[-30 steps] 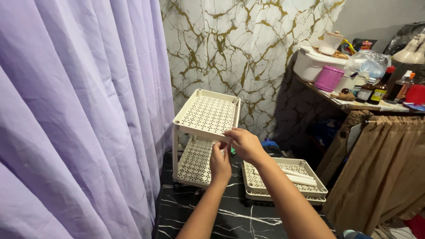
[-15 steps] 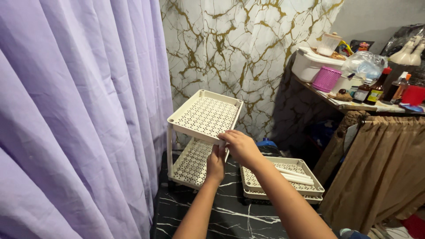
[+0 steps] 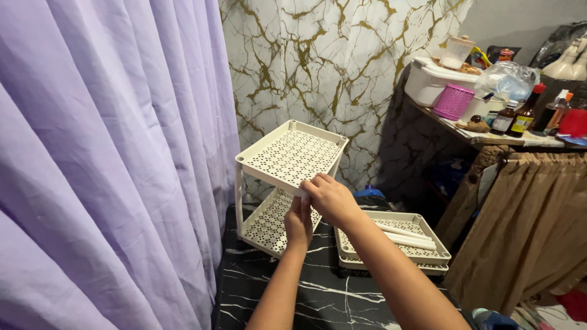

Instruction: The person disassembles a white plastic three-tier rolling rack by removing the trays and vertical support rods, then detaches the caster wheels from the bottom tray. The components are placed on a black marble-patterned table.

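Both hands meet at the near front corner of a cream two-tier rack [image 3: 287,177] standing on a black marbled table [image 3: 318,299]. Right hand [image 3: 330,198] lies over the rim of the upper tray [image 3: 296,153], fingers curled down around the corner. Left hand [image 3: 298,223] sits directly beneath, fingers closed around a short white post [image 3: 304,197] at that corner; only the post's tip shows between the hands, so whether it is seated in its socket cannot be told. Lower tray [image 3: 269,223] rests on the table. Against a second ago, the upper tray has turned a little and its right end sits higher and farther over; the left hand has come up until it touches the right. The corner now looks closed up, so the joint there appears to be the point being worked. Just right of the rack, a stack of spare trays [image 3: 391,253] holds loose white tubes [image 3: 406,237]. Purple curtain [image 3: 104,153] hangs at left; a cluttered shelf [image 3: 489,137] with a pink basket [image 3: 453,101] and bottles stands well apart at right.
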